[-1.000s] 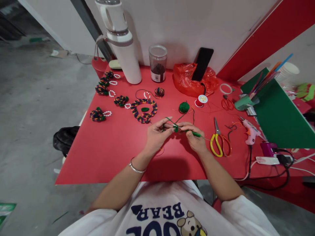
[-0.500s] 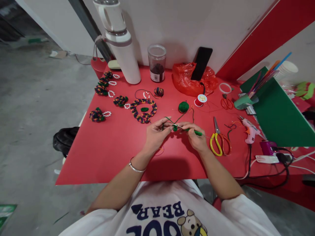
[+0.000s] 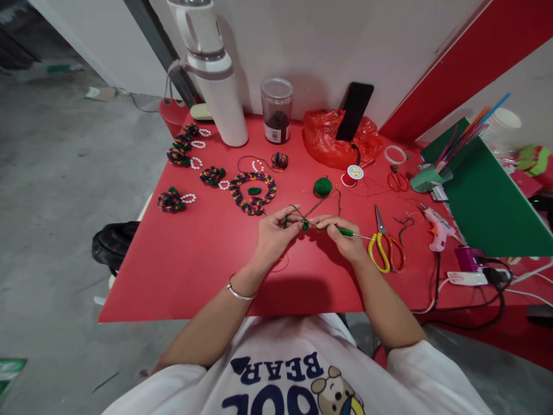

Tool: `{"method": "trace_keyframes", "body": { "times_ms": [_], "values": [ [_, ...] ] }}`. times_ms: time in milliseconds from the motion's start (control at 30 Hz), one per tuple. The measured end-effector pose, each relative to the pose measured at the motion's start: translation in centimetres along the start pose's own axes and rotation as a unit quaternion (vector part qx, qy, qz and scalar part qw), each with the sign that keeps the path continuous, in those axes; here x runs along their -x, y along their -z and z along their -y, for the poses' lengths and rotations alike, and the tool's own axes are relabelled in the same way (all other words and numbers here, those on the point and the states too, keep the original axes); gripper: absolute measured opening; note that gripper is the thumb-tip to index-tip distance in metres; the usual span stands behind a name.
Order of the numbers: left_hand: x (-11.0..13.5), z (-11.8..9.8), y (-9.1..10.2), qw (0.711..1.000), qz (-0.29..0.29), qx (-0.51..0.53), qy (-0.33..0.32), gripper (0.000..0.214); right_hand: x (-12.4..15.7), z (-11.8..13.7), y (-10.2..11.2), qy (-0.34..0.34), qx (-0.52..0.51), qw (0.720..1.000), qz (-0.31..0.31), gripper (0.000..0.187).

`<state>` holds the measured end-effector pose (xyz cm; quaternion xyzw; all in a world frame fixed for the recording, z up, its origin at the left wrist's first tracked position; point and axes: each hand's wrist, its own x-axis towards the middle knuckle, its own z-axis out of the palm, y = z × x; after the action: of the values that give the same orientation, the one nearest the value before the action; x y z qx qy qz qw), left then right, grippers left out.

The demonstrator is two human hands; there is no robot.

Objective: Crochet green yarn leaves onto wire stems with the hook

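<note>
My left hand pinches a small piece of green crochet, with green yarn looped over its fingers. In my right hand is a crochet hook with a green handle, its metal tip at the green piece. A strand runs from the hands up to a ball of green yarn just beyond them. Left of the hands lies a braided multicolour strip curved around a small green piece. Yellow-and-red scissors lie right of my right hand.
Several multicolour yarn flowers with bead loops lie at the left. Behind stand a white tumbler, a clear jar and a phone on a red plastic bag. At right are a pink glue gun, small red scissors and cables.
The hook and the green crochet piece have shifted slightly left, and the hook lies a little flatter. Both hands keep their hold. The whole view has moved very slightly.
</note>
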<state>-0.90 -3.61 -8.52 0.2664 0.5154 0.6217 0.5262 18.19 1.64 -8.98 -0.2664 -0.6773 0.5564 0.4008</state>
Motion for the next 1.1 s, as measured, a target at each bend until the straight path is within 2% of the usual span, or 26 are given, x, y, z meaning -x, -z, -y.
{"method": "trace_keyframes", "body": {
  "times_ms": [267, 567, 833, 933, 1100],
  "values": [
    [-0.1, -0.1, -0.1, 1.0, -0.007, 0.001, 0.009, 0.049, 0.0, 0.1, -0.1, 0.013, 0.03, 0.999, 0.008, 0.026],
    [-0.1, 0.2, -0.3, 0.999, -0.035, 0.002, -0.008, 0.047, 0.0, 0.6, -0.9, 0.068, 0.115, 0.991, 0.008, 0.023],
    [0.3, 0.1, -0.6, 0.998, -0.035, 0.032, 0.035, 0.054, 0.2, -0.1, -1.4, 0.146, 0.148, 0.978, 0.007, 0.02],
    [0.4, -0.1, -0.6, 0.998, -0.037, 0.039, 0.036, 0.054, 0.1, -0.2, -1.5, 0.141, 0.145, 0.979, 0.002, 0.02],
    [0.3, -0.1, -0.6, 0.997, -0.031, 0.05, 0.043, 0.054, 0.2, -0.3, -1.6, 0.095, 0.117, 0.988, -0.028, 0.023]
  ]
}}
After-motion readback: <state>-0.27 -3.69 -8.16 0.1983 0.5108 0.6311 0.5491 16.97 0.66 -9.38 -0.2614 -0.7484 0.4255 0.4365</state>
